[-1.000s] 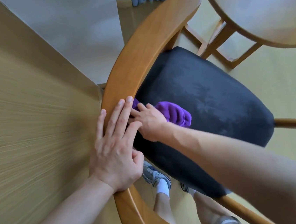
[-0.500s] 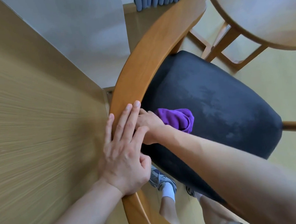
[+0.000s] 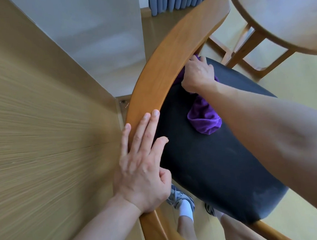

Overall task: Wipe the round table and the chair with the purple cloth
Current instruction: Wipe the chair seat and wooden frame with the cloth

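Right hand: the right hand [image 3: 198, 74] is sitting upper middle of the frame, fingers curled down over the purple cloth [image 3: 205, 118], pressing it into the inner face of the chair's curved backrest [image 3: 167, 60]. So it's clamped on the cloth, not loose.

Cloth: only part of it is bunched under that hand. The rest is trailing down as a floppy tail onto the dark seat [image 3: 217, 162], middle of the frame, partly behind the forearm.

Left hand: the left hand [image 3: 141, 166] is lying flat on top of the backrest rail at lower middle, fingers straight and together, thumb tucked toward the seat side. It's bracing, not gripping anything.

Step, my guess: wiping along the inside of the backrest, working toward its far end at upper right.

How I'd do it well: keep the cloth folded under the palm so the pressure is going into the wood instead of the fingertips, follow the curve in 1 long pass, and gather that dangling tail so it isn't dragging over the seat.

Left-hand tip: keep bracing so the chair isn't scooting toward the wall panel [image 3: 37, 132] on the left.

Round table: the round table [image 3: 288, 8] is poking into the upper right corner, just past the chair. Can't tell from here if it's been wiped.
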### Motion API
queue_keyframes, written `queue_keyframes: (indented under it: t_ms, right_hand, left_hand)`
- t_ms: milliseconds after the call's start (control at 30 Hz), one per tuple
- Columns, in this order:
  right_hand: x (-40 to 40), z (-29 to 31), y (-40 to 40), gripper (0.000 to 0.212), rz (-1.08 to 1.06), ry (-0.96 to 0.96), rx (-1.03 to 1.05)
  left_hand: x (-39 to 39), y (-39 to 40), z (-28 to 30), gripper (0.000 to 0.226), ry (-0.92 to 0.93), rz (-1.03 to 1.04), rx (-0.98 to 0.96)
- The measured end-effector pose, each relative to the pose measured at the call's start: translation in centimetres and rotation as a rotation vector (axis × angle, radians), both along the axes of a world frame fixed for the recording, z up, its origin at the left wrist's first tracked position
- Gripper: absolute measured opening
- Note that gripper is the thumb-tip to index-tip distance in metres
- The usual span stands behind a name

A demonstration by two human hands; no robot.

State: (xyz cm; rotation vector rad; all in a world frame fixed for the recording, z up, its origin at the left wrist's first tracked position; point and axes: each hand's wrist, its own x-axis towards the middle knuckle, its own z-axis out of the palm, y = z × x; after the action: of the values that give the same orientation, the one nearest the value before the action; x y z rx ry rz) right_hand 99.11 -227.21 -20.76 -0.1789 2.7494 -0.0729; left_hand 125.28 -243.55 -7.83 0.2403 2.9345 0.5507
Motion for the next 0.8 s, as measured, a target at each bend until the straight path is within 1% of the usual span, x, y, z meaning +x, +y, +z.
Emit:
queue_keyframes:
  t_ms: [33,100,200,333,400,467,500,533,600,633,667,700,733,800]
  right_hand:
    - [0.1,-0.1,-0.5,0.055,-0.019,-0.021,0.011]
    - [1.6,-0.1,-1.9,0.057,0.017,-0.03,0.029]
    - [7.6,-0.1,-3.6,0.052,0.221,-0.01,0.03]
    - [17.9,0.0,-2.9,0.067,0.526,-0.087,-0.032]
    - [19.3,0.0,-1.7,0.063,0.698,-0.154,-0.027]
    - [17.0,0.1,-0.7,0.053,0.801,-0.166,-0.014]
    - [15.1,0.2,-0.1,0.049,0.775,-0.131,0.009]
    - [12.9,0.1,0.5,0.046,0.669,-0.072,0.033]
    - [7.8,0.1,2.9,0.047,0.285,0.012,0.035]
    - [5.6,0.3,4.4,0.049,0.069,0.003,0.006]
    - [4.0,0.6,5.6,0.05,-0.094,-0.025,-0.024]
    - [3.1,0.8,6.3,0.049,-0.171,-0.058,-0.028]
    - [3.1,0.9,6.2,0.048,-0.176,-0.086,-0.019]
    - [5.5,1.1,4.2,0.048,-0.064,-0.102,-0.001]
  left_hand:
    - [-0.1,0.0,0.1,0.055,-0.005,0.0,0.002]
    - [-0.2,0.0,0.3,0.055,-0.014,0.001,-0.002]
    - [-0.1,0.0,0.5,0.056,-0.025,0.003,-0.008]
    - [-0.2,0.2,0.7,0.056,-0.026,0.015,-0.023]
    - [-0.2,0.3,0.6,0.056,-0.033,0.009,-0.026]
    - [-0.2,0.2,0.4,0.055,-0.031,0.004,-0.023]
    - [-0.1,0.1,0.3,0.054,-0.027,0.001,-0.021]
    - [-0.1,0.1,0.2,0.054,-0.022,-0.001,-0.02]
    - [-0.1,0.0,0.0,0.055,-0.011,-0.002,-0.026]
    - [-0.1,0.0,-0.1,0.056,-0.008,-0.003,-0.027]
    - [-0.1,0.1,-0.1,0.056,-0.005,-0.003,-0.027]
    - [-0.1,0.1,-0.2,0.056,-0.003,-0.003,-0.025]
    - [-0.1,0.0,-0.2,0.056,0.0,-0.002,-0.024]
    - [0.0,0.0,-0.2,0.055,0.006,0.001,-0.026]
